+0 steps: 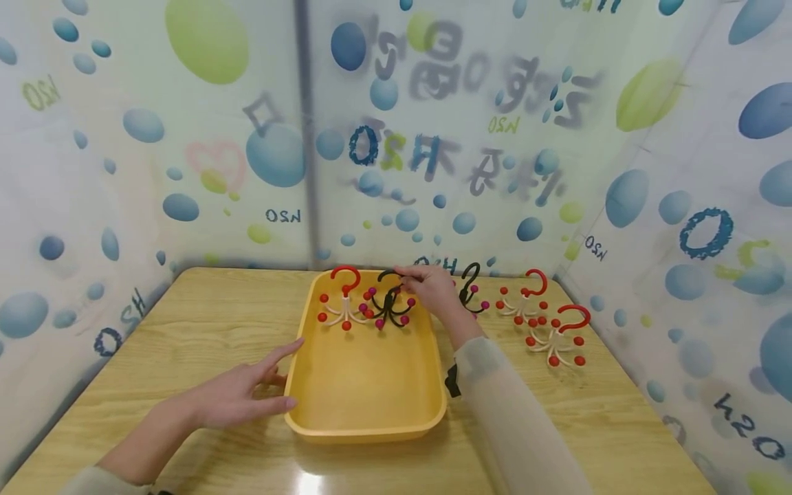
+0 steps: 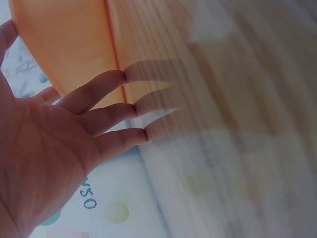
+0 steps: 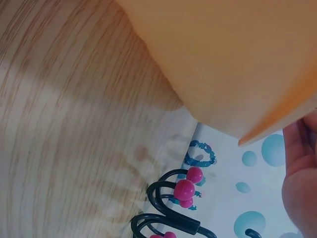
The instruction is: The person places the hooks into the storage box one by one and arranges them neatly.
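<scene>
A yellow tray stands on the table. At its far end my right hand pinches the hook of a black claw-shaped hanger with magenta ball tips. Beside that, on the left, is a white claw-shaped hanger with a red hook and red balls, inside the tray. My left hand has its fingers spread, with fingertips at the tray's left rim; the left wrist view shows its palm. The right wrist view catches only part of the right hand; the pinched hanger is hidden there.
Right of the tray, another black hanger is partly behind my right hand. Two more white hangers with red hooks, one farther back and one nearer, stand on the wooden table. A patterned curtain borders the table.
</scene>
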Tool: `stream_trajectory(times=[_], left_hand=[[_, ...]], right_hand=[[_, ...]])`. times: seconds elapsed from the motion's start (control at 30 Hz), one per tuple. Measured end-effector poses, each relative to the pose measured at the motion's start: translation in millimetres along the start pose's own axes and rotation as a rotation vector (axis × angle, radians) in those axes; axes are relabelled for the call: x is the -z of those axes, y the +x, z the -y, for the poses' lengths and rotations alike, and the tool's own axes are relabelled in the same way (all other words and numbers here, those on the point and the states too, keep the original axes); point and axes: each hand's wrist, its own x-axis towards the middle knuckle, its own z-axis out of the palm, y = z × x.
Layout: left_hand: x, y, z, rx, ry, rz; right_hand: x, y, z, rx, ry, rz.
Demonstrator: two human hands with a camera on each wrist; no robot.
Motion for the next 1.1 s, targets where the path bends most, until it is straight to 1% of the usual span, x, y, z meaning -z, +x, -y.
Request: stream_trajectory(times=[0.2,0.4,0.53,0.67,0.8,0.97,1.1], left_hand=[[0.7,-0.2,0.7,-0.01,0.001,-0.006],[-1.3,-1.0,1.0,-0.007,-0.003,-0.01],[-2.5,-1.0,1.9,-0.007,-0.007,-0.011],[-3.3,-0.9,2.4,-0.019,-0.006,-0.014],[-3.3,-0.7,2.5,-0.03,-0.004,-0.015],[-1.8,0.3,2.2,-0.007,-0.005,-0.008],[-0.6,-0.2,1.9,0.01,-0.003,-0.002]], right_hand=[[3,-1,5,0.05,-0.118,-0.012],[7,-1,8,0.075,-0.204,0.028],[8,0,6,0.079,-0.248,0.027],[9,-1,3,0.067,-0.243,0.03],[12,-5,2,0.045,-0.213,0.026],[18,-10,0,0.025,-0.163,-0.009],[24,-17,-1,0.056,-0.147,-0.041]])
